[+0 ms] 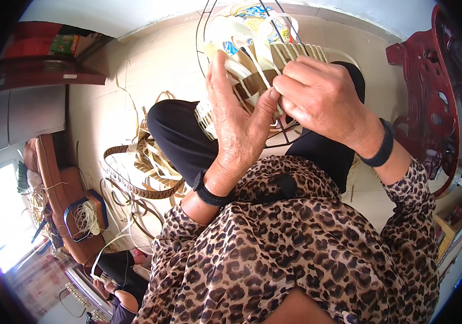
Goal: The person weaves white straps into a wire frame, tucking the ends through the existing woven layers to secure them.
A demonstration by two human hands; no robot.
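Note:
A partly woven piece (253, 82) of pale and brown flat strips, with black wire hoops (198, 40) around it, rests at my knees. My left hand (236, 119) lies along its near left side, fingers stretched upward and thumb pressed in at the weave, the piece between them. My right hand (320, 97) is closed with its fingertips pinching a narrow pale strip (262, 60) beside my left thumb. The strip's end is hidden by the fingers. Loose pale strips (231, 29) curl up at the far side of the piece.
Coiled strips (147, 167) lie on the tiled floor at left. A brown couch (61, 200) there holds bundled fibres (86, 216). Another person's hands (106, 286) hold a strip at lower left. A carved dark-red chair (428, 102) stands at right, a dark cabinet (52, 78) at far left.

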